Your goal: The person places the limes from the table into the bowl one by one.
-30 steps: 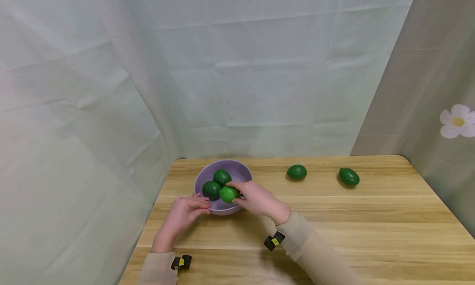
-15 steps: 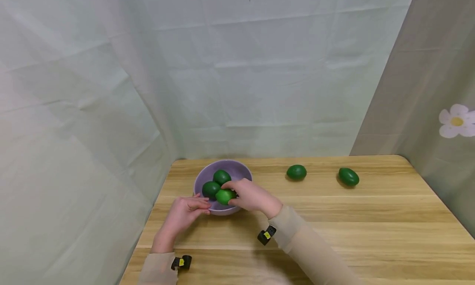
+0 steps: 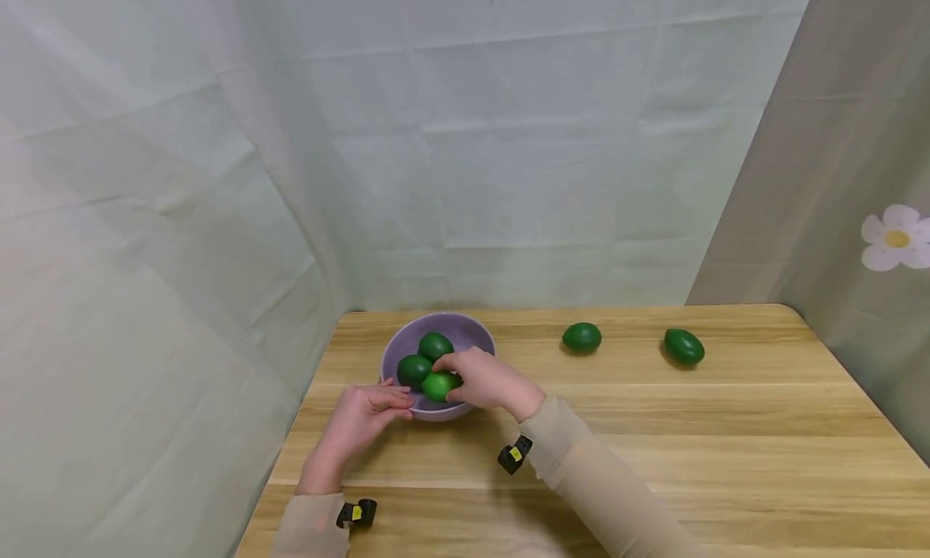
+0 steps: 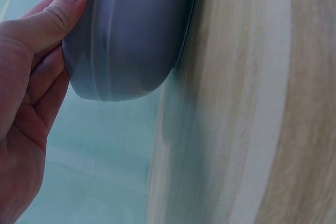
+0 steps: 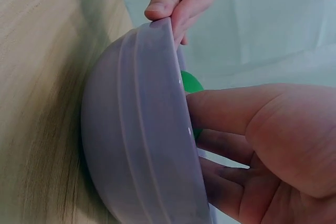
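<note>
A purple bowl [image 3: 472, 332] stands at the table's back left, holding two dark green, oval fruits, one nearer [image 3: 414, 370] and one behind it [image 3: 435, 346]. My left hand [image 3: 363, 417] pinches the bowl's front-left rim; in the left wrist view its thumb [image 4: 58, 17] lies along the outer wall. Over the right side of the bowl, my right hand [image 3: 490, 380] grips a bright green lime [image 3: 438, 386] between thumb and fingers. The lime is down inside the bowl, beside the nearer dark fruit. In the right wrist view the bowl wall [image 5: 142, 129] hides most of the lime and the fingertips.
Two more dark green fruits lie on the wooden table [image 3: 690, 453], one right of the bowl [image 3: 582, 337] and one farther right [image 3: 684, 346]. Pale cloth [image 3: 508, 178] hangs behind the table and along its left side.
My right hand has moved a little left and lower into the bowl, carrying the lime against the dark fruits. The left hand has kept its place at the rim.
</note>
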Tool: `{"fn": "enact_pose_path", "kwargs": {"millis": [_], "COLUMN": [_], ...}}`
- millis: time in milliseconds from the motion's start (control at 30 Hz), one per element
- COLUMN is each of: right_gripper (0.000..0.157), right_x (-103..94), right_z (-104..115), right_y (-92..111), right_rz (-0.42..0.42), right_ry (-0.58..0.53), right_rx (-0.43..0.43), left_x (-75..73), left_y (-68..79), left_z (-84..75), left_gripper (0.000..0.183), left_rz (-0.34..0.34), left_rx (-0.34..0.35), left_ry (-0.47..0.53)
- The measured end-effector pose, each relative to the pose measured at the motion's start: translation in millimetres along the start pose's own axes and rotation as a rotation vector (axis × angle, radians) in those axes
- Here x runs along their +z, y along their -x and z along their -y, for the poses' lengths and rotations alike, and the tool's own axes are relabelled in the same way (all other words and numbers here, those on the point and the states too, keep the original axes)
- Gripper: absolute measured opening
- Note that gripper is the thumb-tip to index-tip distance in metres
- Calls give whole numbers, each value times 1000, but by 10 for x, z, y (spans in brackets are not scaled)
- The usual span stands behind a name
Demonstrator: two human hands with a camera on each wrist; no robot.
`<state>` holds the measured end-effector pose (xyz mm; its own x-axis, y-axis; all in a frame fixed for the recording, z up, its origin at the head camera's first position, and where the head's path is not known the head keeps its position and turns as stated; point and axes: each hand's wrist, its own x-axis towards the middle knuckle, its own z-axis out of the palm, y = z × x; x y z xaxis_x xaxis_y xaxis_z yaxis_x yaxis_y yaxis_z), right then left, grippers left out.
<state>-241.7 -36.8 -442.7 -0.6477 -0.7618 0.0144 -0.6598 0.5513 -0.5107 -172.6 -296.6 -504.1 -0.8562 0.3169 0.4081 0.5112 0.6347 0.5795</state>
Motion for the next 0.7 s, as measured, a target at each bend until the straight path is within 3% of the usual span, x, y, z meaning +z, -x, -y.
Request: {"fn": "enact_pose_path", "kwargs": {"millis": [700], "right_gripper": [39], "right_x": [94], "right_z": [1], "right_y": [-84], "right_rz": [31], "right_ry": [24], "right_rx": [41], "left_x": [-4], "left_y": [11], "left_z": [3], "left_gripper": [14], "left_rz": [9], "left_rx": [-32], "left_ry": [26]}}
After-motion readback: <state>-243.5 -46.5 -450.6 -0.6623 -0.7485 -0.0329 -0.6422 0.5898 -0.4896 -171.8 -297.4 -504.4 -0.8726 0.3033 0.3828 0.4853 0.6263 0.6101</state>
